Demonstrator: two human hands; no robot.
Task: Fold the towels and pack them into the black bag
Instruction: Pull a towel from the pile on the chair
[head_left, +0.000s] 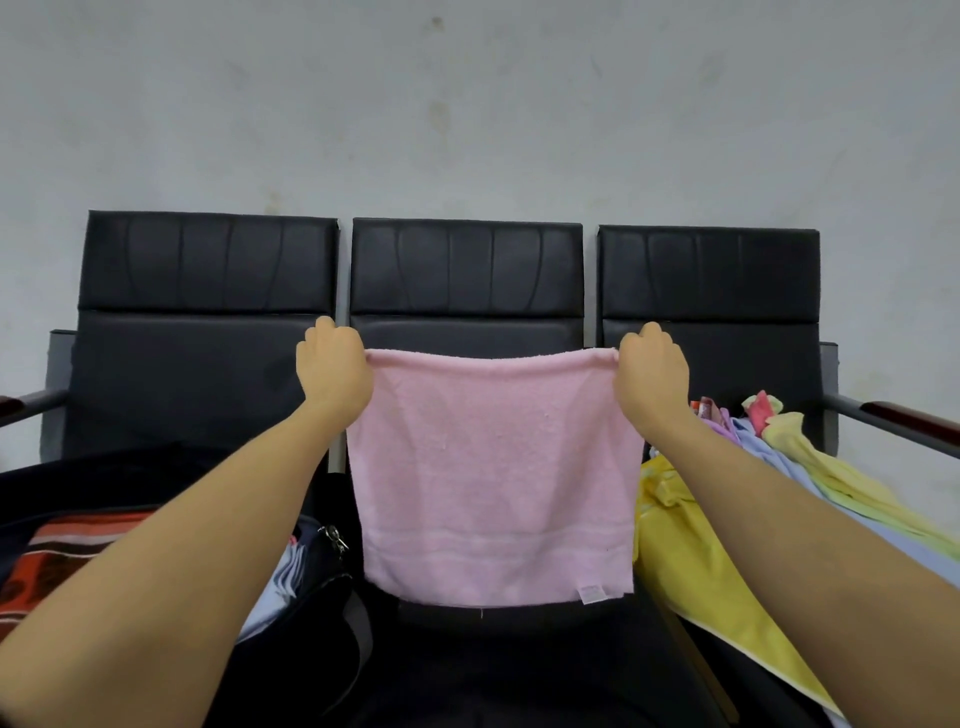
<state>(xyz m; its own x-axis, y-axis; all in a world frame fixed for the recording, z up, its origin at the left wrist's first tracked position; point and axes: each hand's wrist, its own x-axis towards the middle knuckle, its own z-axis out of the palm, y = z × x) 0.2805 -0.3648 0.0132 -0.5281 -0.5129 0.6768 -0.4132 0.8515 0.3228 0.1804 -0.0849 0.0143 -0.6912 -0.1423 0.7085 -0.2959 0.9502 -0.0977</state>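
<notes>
At the lower left of the frame the black bag (156, 467) lies open on the left seat of a row of three black chairs (208, 270). Inside it show a folded orange and dark striped cloth (57, 566) and a pale blue folded piece (285, 571); a small metal zipper pull (332, 535) hangs at its right edge.

The left arm runs up from the lower left corner, forearm bare, wrist nearly straight. The left hand (332, 366) sits just left of centre, its back toward the camera, fingers curled and pinching the upper left corner of the pink towel (493, 478).

The towel hangs flat in the middle of the frame, in front of the centre chair, its top edge stretched taut and level between the two hands. Its lower hem reaches down toward the dark centre seat, and a small white label (589, 592) shows at its lower right corner.

The right hand (652, 371) mirrors the left at the same height, back to the camera, fingers curled around the towel's upper right corner. Its forearm slopes down to the lower right corner.

Beneath that arm, on the right seat, lies a heap of loose towels (691, 561): bright yellow nearest, then lilac, pale blue, pale yellow-green, and a bit of red-pink at the top.
</notes>
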